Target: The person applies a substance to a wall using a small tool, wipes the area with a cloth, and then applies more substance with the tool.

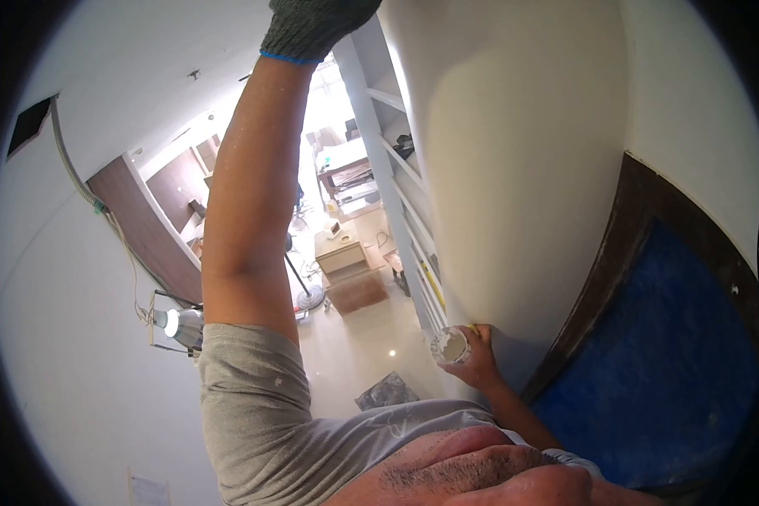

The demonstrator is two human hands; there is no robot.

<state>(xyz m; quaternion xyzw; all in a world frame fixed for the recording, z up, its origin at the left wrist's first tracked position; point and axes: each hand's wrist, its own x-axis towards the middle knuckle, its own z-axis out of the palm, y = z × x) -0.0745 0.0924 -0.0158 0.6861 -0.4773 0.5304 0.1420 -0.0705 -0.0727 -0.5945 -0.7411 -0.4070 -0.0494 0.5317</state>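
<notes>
My left arm is raised high, and its hand [319, 27] wears a dark grey knit glove with a blue cuff edge. The top of the view cuts off the fingers, so what they hold or touch is hidden. Lower down, my bare right hand [478, 361] grips a small round tub [452, 346] by its side. Pale paste shows inside the tub, and its rim is smeared white. A bit of something yellow shows by the fingers of that hand. The smooth pale wall [514, 169] rises close beside both hands.
A white ladder-like frame [401, 181] stands along the wall. A lit work lamp [180, 324] hangs at left near loose cables. Below are a wooden cabinet [341, 257], a stand with a round base [310, 297] and a dark slab [386, 391]. A blue panel [649, 354] with dark brown trim is at right.
</notes>
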